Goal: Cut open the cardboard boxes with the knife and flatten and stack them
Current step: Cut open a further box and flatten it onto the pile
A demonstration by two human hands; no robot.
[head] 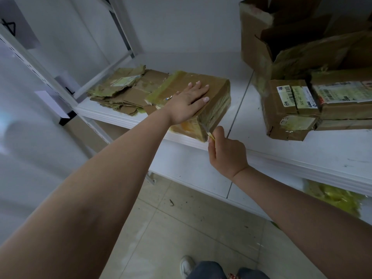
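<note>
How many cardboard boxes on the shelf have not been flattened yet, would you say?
4: one under the left hand, a large open one back right, two labelled ones right. Others may be hidden.

taped box (193,91): 1 | knife (208,132): 1 | flattened stack (124,89): 1 | hands: 2

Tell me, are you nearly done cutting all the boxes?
Not yet. A pile of flattened brown cardboard already lies on the white shelf. The left hand presses the taped brown box while the right hand cuts its corner with the yellow-handled knife. Several labelled boxes wait uncut.

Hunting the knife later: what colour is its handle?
Yellow, on the knife in the right hand; head view.
</note>
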